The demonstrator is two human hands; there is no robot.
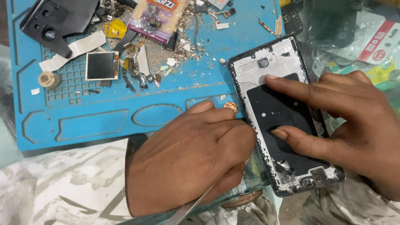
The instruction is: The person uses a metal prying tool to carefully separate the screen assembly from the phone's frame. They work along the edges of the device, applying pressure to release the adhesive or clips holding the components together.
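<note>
An opened phone frame [287,62], white inside with a black panel, lies tilted at the right edge of a blue work mat [83,121]. My right hand [354,121] presses its forefinger and thumb flat on the black panel. My left hand [191,158] is closed in a fist against the frame's left edge, gripping a thin metal tool [189,210] whose shaft sticks out below the hand. The tool's tip is hidden under my fingers. A small copper-coloured scrap [230,106] lies just above my left knuckles.
On the mat's far part lie a small square screen [101,66], a black phone back cover [54,21], a clear packet of parts [156,18], a white ribbon strip [73,52], a small roll [48,79] and scattered debris. Packaged goods [375,41] sit at the right under glass.
</note>
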